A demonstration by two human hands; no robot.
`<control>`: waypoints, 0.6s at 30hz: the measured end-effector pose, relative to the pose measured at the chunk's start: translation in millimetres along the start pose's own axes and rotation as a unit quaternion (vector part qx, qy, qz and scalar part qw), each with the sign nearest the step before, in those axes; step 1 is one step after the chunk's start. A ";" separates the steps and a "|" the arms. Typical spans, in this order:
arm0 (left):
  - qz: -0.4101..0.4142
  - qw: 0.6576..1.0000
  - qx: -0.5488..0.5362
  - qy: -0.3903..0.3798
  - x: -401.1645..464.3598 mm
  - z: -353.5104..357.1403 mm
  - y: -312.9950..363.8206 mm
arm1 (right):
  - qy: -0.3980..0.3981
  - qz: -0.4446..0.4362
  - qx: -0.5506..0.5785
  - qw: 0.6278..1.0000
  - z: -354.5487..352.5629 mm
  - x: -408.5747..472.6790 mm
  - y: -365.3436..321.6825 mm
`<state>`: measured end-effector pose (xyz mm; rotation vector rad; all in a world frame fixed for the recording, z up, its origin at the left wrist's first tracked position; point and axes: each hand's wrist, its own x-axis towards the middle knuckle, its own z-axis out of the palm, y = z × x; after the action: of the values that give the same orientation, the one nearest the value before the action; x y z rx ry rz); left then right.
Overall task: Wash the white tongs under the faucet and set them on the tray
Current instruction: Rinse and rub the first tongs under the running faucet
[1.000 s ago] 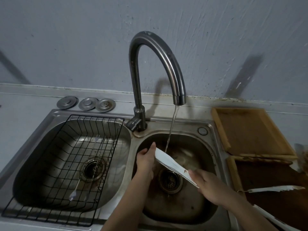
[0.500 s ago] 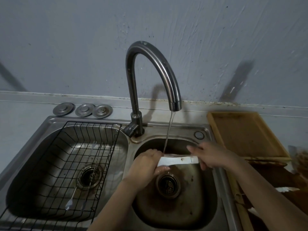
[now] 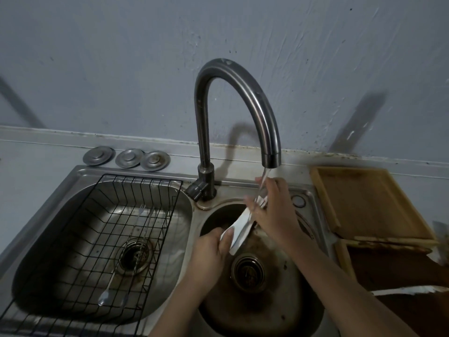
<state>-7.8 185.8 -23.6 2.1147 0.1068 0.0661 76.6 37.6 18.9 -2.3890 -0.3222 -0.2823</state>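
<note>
The white tongs [image 3: 239,231] slant over the right sink basin [image 3: 301,310], lower end toward me, upper end under the water stream falling from the curved steel faucet [image 3: 243,93]. My left hand [image 3: 209,251] is shut around the lower end of the tongs. My right hand [image 3: 272,210] wraps the upper end, right where the water hits. An empty wooden tray [image 3: 369,200] lies on the counter right of the sink.
A black wire rack [image 3: 102,242] holding long metal utensils [image 3: 126,259] fills the left basin. Three metal sink plugs [image 3: 126,157] sit behind it. A second, dirty tray [image 3: 401,271] with a white utensil [image 3: 408,289] lies at the near right.
The tongs have swung from lying level across the basin to a steep slant. My right hand rose toward the spout with the upper end; my left hand dropped lower.
</note>
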 end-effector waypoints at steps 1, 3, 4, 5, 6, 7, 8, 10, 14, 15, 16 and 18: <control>-0.004 1.000 -0.001 0.002 -1.3 1.1 0.3 | 0.012 0.002 0.011 1.000 -0.9 2.2 1.6; -0.009 1.000 0.005 0.010 -2.2 3.3 1.8 | 0.016 0.005 0.017 1.000 -1.5 2.9 2.0; -0.009 1.000 0.007 0.014 -2.2 3.9 2.0 | 0.000 0.005 0.017 1.000 -2.0 0.6 -0.5; -0.007 1.000 0.006 0.016 -2.3 4.2 2.0 | -0.027 0.009 0.014 1.000 -2.4 -2.7 -3.5; -0.007 1.000 0.004 0.017 -2.6 4.4 1.9 | -0.052 0.015 0.009 0.998 -2.6 -6.3 -4.3; -0.006 1.000 0.002 0.016 -3.2 4.2 1.8 | -0.069 0.020 0.002 0.997 -3.4 -8.6 -4.6; -0.005 1.000 0.002 0.015 -3.9 4.2 2.2 | -0.071 0.024 0.001 0.997 -4.1 -8.8 -2.9; -0.001 1.000 0.009 0.010 -5.7 4.7 3.4 | -0.033 0.020 0.014 0.999 -5.6 -5.7 3.2; 0.009 0.999 0.031 0.007 -10.6 5.2 3.2 | 0.054 0.027 0.067 0.996 -9.2 -2.6 13.5; 0.008 0.999 0.030 0.009 -11.7 4.7 1.9 | 0.051 0.028 0.072 0.996 -10.5 -3.6 13.7; 0.005 1.000 0.025 0.011 -12.6 4.1 0.2 | 0.034 0.028 0.080 0.996 -11.1 -4.8 13.3; -0.002 1.000 0.016 0.017 -14.2 2.7 -2.9 | -0.035 0.027 0.088 0.995 -12.5 -8.3 11.8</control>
<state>-21.9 183.6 -27.6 2.1458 0.1332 0.0978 70.9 19.4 18.4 -2.2333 -0.3007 -0.1399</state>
